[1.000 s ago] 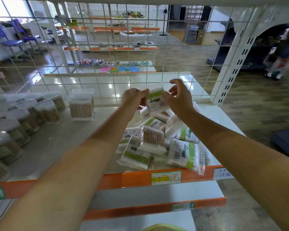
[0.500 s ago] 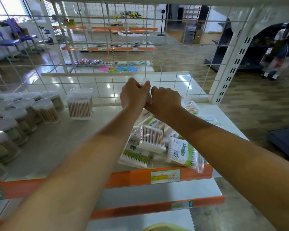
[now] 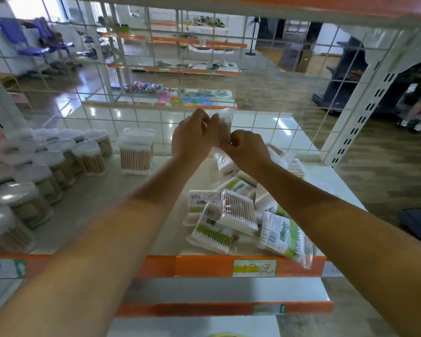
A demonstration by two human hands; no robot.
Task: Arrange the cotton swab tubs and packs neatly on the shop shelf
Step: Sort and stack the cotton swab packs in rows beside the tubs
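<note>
1. Head view: your left hand [image 3: 195, 137] and right hand [image 3: 247, 149] both pinch one upright cotton swab pack [image 3: 223, 128], raised above the shelf [image 3: 112, 205] near its wire-grid back edge.
2. Bare shelf surface runs between the round tubs [image 3: 58, 161] along the left edge and the loose pile of packs [image 3: 238, 215] at the front right corner.
3. Front-edge price tag [image 3: 254, 268]: handwriting unreadable; the packs' green labels are blurred.
</note>
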